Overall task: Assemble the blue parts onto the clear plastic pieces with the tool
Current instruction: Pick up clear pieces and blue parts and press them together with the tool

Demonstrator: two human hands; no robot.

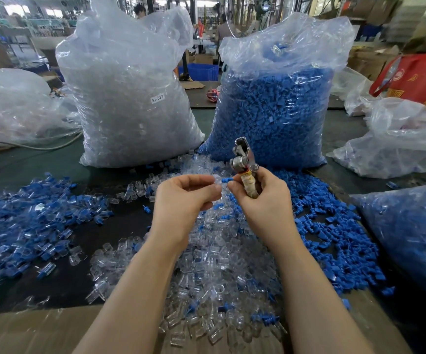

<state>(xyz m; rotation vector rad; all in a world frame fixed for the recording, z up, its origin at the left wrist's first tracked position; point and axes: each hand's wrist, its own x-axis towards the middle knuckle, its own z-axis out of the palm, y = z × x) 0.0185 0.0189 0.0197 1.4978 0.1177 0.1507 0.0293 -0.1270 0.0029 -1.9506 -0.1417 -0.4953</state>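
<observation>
1. The left hand (pixel 185 198) is raised over the middle of the table, fingers curled, pinching a clear plastic piece (pixel 217 180) between thumb and fingertips.
2. The right hand (pixel 260 198) pinches a blue part (pixel 226 180) with thumb and forefinger, while its other fingers are wrapped round the taped handle of the tool (pixel 244 162).
3. The blue part lies roughly level, its long axis running left to right, its left end meeting the clear plastic piece between the two hands.
4. The tool stands nearly upright, its metal head pointing up and away, its handle down in the palm.
5. Beneath the hands lies a heap of loose clear pieces (pixel 212 277); loose blue parts (pixel 334 233) spread to the right, and mixed blue-and-clear items (pixel 28 221) to the left.
6. At the far side stand a bag of clear pieces (pixel 130 98) on the left and a bag of blue parts (pixel 273 111) on the right.
</observation>
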